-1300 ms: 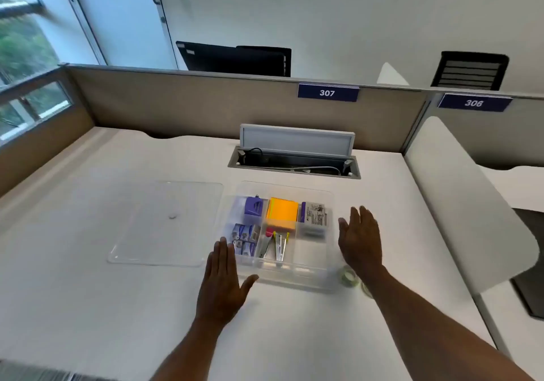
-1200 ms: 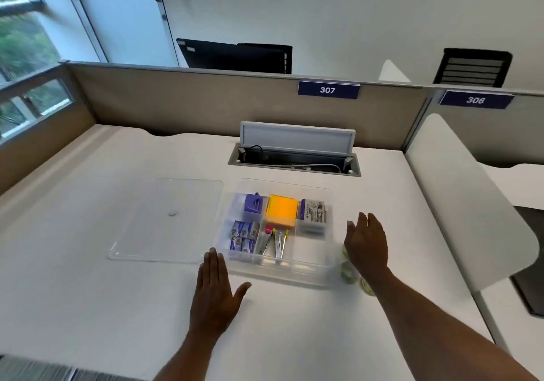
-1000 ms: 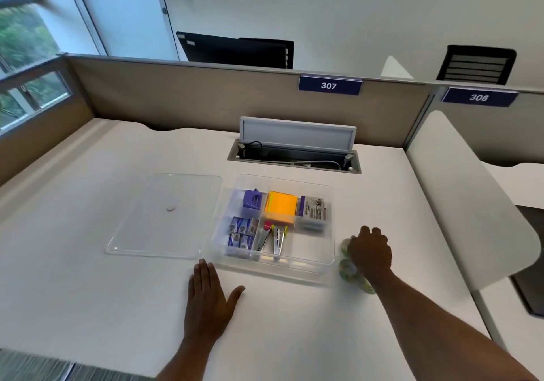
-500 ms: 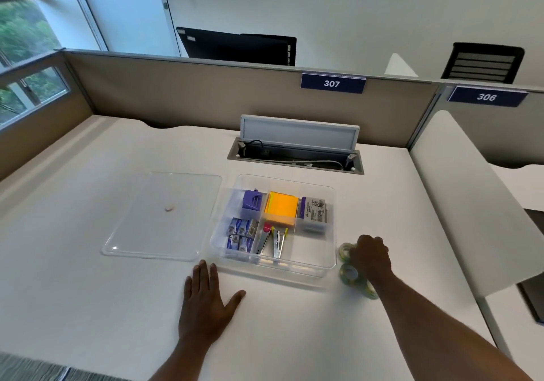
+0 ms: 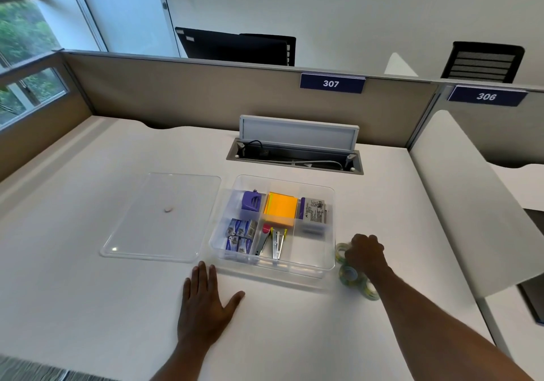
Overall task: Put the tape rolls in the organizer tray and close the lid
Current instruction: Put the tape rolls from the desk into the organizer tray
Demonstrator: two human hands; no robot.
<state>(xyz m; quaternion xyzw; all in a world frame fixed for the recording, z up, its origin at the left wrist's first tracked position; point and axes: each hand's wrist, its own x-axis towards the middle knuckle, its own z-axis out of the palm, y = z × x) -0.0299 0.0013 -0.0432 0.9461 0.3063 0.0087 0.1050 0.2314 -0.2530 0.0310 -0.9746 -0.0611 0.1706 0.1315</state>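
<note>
The right hand (image 5: 365,252) has come down and curled over the tape rolls (image 5: 350,274), lower right beside the tray (image 5: 329,263). A grab looks near. The left hand (image 5: 206,304) lies flat and wide on the tabletop (image 5: 88,307). The lid (image 5: 162,218) is off.

Three-odd clear tape rolls (image 5: 350,274) beside open organizer tray (image 5: 329,263), lid (image 5: 159,218) off.

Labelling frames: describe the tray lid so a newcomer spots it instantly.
Start at the white desk and find the clear tray of stationery at its middle. The lid lies flat just left of it: a clear, empty sheet with one small knob at its centre.
</note>
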